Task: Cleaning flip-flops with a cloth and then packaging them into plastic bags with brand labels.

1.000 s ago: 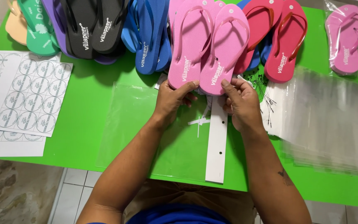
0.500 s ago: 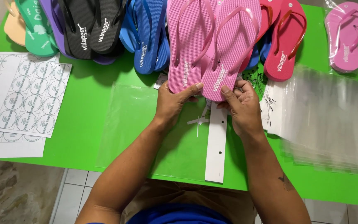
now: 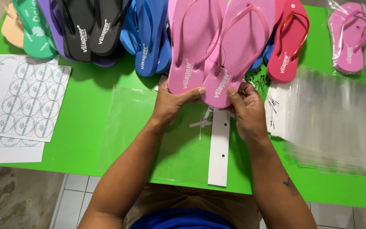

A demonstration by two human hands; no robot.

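While both hands [image 3: 208, 104] grip pink flip-flops [image 3: 217, 55], bagged pink pair [image 3: 361, 38] lies apart.

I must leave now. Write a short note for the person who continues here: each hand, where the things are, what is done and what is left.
Left hand: grips the heel of the pink flip-flop pair, thumb on top.
Right hand: holds the other heel edge of the same pair.
Things: a clear plastic bag lies flat on the green table under the hands, with a white card strip on it. A stack of clear bags lies to the right, sticker sheets to the left.
Done: one pink pair already bagged, far right.
Left: the held pair is not bagged; other pairs lie unbagged.
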